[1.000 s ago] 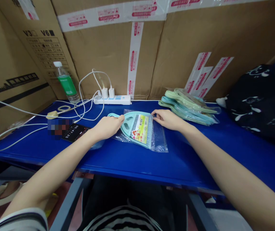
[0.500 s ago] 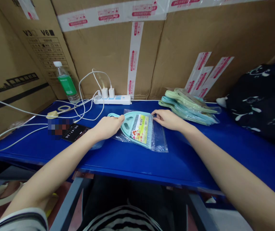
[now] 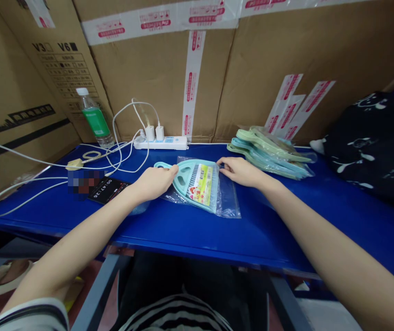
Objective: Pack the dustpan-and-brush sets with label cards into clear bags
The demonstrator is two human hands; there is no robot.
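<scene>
left hand [image 3: 153,182]: curled closed over rim of teal plastic dustpan [image 3: 192,177]
right hand [image 3: 240,171]: fingers on edge of clear plastic bag [image 3: 229,205] (grip firmness unclear)
dustpan spot: on bag, atop blue table [image 3: 269,234], near stack of bagged dustpans [image 3: 269,156]

Plastic dustpan [image 3: 185,174]: smooth, matt. Film bag [image 3: 229,207]: clear, glossy. Desk [image 3: 183,234]: glossy blue paint (metal, it looks). Cardboard cartons [image 3: 155,82]: rough, matt.

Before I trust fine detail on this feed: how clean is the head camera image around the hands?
Head view: the dustpan and its label look sharp, with only faint glare on the clear plastic bag; wide-angle distortion bows the edge of the blue bench; a mosaic blur hides the patch beside the phone.
</scene>
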